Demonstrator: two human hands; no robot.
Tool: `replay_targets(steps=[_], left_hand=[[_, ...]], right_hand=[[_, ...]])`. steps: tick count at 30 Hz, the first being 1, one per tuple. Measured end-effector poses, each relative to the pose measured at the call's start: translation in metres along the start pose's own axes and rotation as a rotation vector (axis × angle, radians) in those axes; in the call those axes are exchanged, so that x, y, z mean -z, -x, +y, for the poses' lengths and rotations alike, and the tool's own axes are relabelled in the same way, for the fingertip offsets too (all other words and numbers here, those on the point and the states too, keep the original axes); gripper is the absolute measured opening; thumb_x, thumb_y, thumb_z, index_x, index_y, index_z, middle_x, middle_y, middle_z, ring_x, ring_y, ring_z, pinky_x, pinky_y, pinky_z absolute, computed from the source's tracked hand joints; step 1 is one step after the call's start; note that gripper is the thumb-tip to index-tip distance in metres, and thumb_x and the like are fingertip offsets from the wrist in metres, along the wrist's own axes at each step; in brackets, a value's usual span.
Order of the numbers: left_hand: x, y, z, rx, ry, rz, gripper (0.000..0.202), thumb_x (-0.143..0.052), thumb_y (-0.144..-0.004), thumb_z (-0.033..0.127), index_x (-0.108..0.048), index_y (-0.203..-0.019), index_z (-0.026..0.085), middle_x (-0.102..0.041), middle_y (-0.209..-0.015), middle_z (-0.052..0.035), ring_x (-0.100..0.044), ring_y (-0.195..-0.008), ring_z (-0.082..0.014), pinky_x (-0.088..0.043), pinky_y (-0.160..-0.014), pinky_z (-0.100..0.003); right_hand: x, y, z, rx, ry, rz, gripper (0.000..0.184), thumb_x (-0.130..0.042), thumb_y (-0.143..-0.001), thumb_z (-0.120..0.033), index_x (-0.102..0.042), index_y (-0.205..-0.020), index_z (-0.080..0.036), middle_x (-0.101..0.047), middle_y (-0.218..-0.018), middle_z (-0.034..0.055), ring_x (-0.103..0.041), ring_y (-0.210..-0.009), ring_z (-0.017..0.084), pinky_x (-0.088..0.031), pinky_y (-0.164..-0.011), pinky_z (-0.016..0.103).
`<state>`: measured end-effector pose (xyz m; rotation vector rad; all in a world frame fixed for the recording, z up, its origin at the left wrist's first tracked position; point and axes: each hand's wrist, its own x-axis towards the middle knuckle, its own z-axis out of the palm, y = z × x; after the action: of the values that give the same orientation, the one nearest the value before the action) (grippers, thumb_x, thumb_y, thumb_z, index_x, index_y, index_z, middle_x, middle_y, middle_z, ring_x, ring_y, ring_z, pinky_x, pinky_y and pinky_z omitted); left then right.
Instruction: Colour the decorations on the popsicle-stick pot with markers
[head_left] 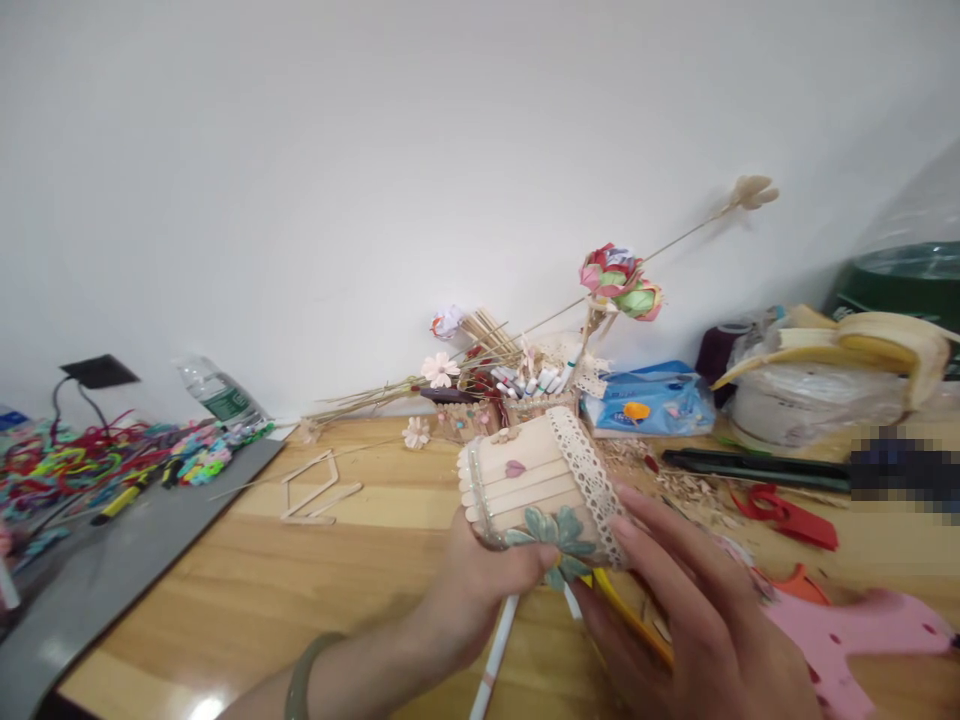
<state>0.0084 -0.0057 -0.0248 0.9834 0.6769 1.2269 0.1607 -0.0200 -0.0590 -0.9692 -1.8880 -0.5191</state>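
In the head view, a pen holder made of craft sticks lies tilted on its side, held above the table. It has a lace band at its right end, a glittery strip at its left end, and a blue-green flower on its near side. My left hand grips it from below, the thumb pressed by the flower. At the lace end, my right hand has its fingers on the band and its thumb underneath. Below the holder are a white stick and a yellow curved item, partly hidden.
Behind stand decorated holders with sticks, markers and paper flowers. A blue wipes pack, a banana peel, a black utility knife and a pink item lie right. Craft sticks and colourful strands lie left.
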Motion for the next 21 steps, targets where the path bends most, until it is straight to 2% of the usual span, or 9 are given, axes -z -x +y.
replay_targets(steps=[5, 9, 13, 18, 21], left_hand=[[0.0015, -0.0022, 0.0044, 0.026, -0.005, -0.108, 0.046, -0.071, -0.062, 0.01, -0.062, -0.107, 0.014, -0.068, -0.1, -0.0071, -0.06, -0.099, -0.0253, -0.045, -0.09, -0.036], [0.0024, -0.003, 0.0056, 0.022, -0.053, -0.129, 0.041, -0.071, -0.062, 0.009, -0.064, -0.103, 0.013, -0.067, -0.104, -0.008, -0.059, -0.099, -0.0246, -0.045, -0.09, -0.034], [0.0041, -0.0036, 0.0039, 0.015, -0.051, -0.125, 0.039, -0.071, -0.062, 0.008, -0.065, -0.1, 0.013, -0.068, -0.101, -0.0081, -0.061, -0.094, -0.0225, -0.047, -0.085, -0.033], [0.0038, -0.0044, 0.0011, 0.023, 0.014, -0.095, 0.038, -0.072, -0.058, 0.006, -0.067, -0.095, 0.014, -0.069, -0.095, -0.0052, -0.062, -0.088, -0.0205, -0.049, -0.081, -0.031], [0.0023, -0.0045, 0.0012, 0.035, 0.027, -0.078, 0.037, -0.07, -0.057, 0.005, -0.068, -0.092, 0.014, -0.07, -0.091, -0.0039, -0.063, -0.085, -0.0197, -0.049, -0.079, -0.03]], right_hand=[[0.0008, -0.0047, 0.0013, -0.019, -0.006, 0.03, 0.076, -0.061, -0.076, -0.014, -0.019, -0.14, -0.017, -0.047, -0.123, 0.0141, -0.051, -0.106, 0.025, -0.052, -0.076, 0.036], [0.0017, -0.0047, 0.0016, 0.01, -0.009, 0.045, 0.077, -0.061, -0.076, -0.013, -0.017, -0.14, -0.013, -0.047, -0.122, 0.0155, -0.049, -0.107, 0.025, -0.05, -0.077, 0.036], [0.0023, -0.0044, 0.0007, 0.022, 0.006, 0.049, 0.067, -0.059, -0.078, -0.012, -0.026, -0.136, -0.011, -0.048, -0.119, 0.0158, -0.048, -0.108, 0.025, -0.048, -0.081, 0.036], [0.0033, -0.0067, -0.0004, 0.03, 0.009, 0.066, 0.041, -0.056, -0.081, -0.014, -0.042, -0.12, -0.012, -0.048, -0.12, 0.0143, -0.048, -0.111, 0.023, -0.046, -0.083, 0.033], [0.0027, -0.0056, 0.0001, 0.046, -0.002, 0.066, 0.036, -0.057, -0.081, -0.013, -0.046, -0.116, -0.011, -0.046, -0.122, 0.0152, -0.045, -0.114, 0.023, -0.045, -0.085, 0.034]])
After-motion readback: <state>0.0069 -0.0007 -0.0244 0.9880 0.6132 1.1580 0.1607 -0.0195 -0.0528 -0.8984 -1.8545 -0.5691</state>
